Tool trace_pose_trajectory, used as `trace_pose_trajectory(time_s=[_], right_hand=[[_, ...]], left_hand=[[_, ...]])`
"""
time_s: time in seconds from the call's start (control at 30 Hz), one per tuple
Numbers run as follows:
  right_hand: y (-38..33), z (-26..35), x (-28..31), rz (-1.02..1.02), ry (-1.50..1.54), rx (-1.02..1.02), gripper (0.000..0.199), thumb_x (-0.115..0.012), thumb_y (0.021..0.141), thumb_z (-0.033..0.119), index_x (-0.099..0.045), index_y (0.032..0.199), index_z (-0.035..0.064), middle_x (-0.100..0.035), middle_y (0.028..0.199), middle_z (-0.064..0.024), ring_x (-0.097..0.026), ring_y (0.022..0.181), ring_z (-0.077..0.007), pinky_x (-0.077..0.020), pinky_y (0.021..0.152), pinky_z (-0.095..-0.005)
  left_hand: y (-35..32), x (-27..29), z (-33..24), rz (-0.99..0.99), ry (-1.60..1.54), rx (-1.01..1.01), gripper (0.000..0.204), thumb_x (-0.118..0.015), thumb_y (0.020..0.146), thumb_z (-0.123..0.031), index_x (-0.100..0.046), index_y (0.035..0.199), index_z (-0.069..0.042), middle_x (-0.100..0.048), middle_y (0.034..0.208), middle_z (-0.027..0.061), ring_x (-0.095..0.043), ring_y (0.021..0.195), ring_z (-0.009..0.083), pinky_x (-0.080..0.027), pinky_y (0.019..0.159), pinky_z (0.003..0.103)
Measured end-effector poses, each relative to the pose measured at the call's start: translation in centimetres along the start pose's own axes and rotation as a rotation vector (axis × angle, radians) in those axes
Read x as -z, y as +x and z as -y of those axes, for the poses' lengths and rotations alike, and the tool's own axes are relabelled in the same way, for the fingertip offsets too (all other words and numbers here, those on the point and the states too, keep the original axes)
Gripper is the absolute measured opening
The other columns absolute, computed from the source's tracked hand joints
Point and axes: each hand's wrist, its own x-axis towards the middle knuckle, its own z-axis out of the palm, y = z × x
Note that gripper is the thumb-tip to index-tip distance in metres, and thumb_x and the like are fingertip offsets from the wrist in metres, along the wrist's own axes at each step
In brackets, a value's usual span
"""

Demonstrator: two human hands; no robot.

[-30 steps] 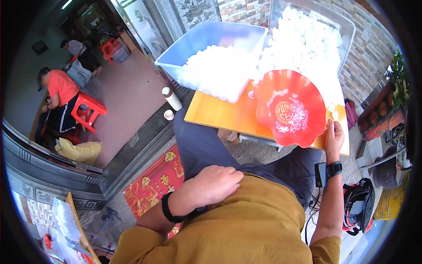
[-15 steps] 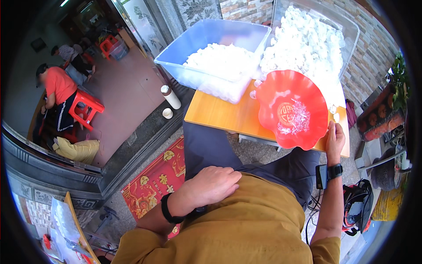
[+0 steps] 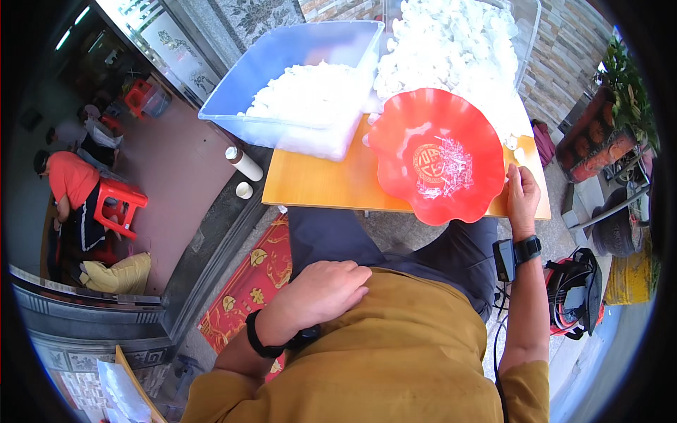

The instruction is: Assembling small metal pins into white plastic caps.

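Head view: wide fisheye, head-worn, left one of a pair; upright, facing steeply down and forward. Shirt (image 3: 402, 338) and left hand (image 3: 328, 289) close, lower middle; right hand (image 3: 522, 197) farther out; table (image 3: 310, 176) beyond, upper middle; brick wall (image 3: 571, 56) behind it, upper right; room (image 3: 183, 155) at left, deepest in view; straight lines bow toward the rim

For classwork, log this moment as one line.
left hand: on mustard cloth shirt; right hand: beside red scalloped plastic bowl; bowl: pale slivers

Red bowl (image 3: 462, 134) — round gold character emblem (image 3: 427, 163); red mat (image 3: 243, 304) — gold figures (image 3: 257, 295), perhaps lettering.
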Motion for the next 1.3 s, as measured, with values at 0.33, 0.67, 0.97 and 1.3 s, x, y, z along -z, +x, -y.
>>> trace_pose_trajectory(time_s=[0.33,0.67,0.97,1.3], right_hand=[[-0.1,0.8,0.0,0.013,-0.102,-0.007,0.031,-0.056,0.091,0.024,-0.054,0.073,-0.0015,-0.048,0.061,-0.0022,-0.04,0.06,-0.0072,-0.0372,0.055,-0.0251],[0.1,0.6,-0.2,0.007,-0.189,0.019,0.03,-0.055,0.091,0.023,-0.054,0.074,-0.0019,-0.05,0.062,-0.0067,-0.044,0.059,-0.0101,-0.0395,0.056,-0.0273],[0.2,0.0,-0.7,0.005,-0.21,0.004,0.028,-0.055,0.091,0.02,-0.055,0.075,-0.0035,-0.052,0.063,-0.008,-0.046,0.061,-0.0095,-0.0414,0.057,-0.0274],[0.1,0.0,0.0,0.103,-0.207,0.0,0.028,-0.05,0.094,0.021,-0.051,0.073,0.0019,-0.05,0.065,0.0008,-0.041,0.062,-0.0057,-0.0392,0.054,-0.024]], left_hand=[[0.3,0.0,1.4,-0.047,-0.079,-0.018,0.017,-0.059,0.082,-0.017,-0.051,0.083,-0.003,-0.056,0.076,0.0137,-0.058,0.074,0.0325,-0.046,0.064,0.042],[1.8,0.7,3.2,0.041,-0.093,-0.049,0.022,-0.059,0.082,-0.018,-0.057,0.097,-0.002,-0.06,0.082,0.0128,-0.059,0.079,0.0306,-0.047,0.067,0.039],[2.6,1.4,5.7,-0.051,-0.118,-0.112,0.017,-0.06,0.081,-0.016,-0.05,0.082,-0.003,-0.055,0.074,0.0127,-0.058,0.071,0.032,-0.047,0.062,0.041],[3.9,2.6,8.6,0.011,-0.107,-0.245,0.016,-0.059,0.082,-0.018,-0.052,0.083,-0.004,-0.054,0.073,0.0105,-0.057,0.066,0.0296,-0.046,0.06,0.04]])
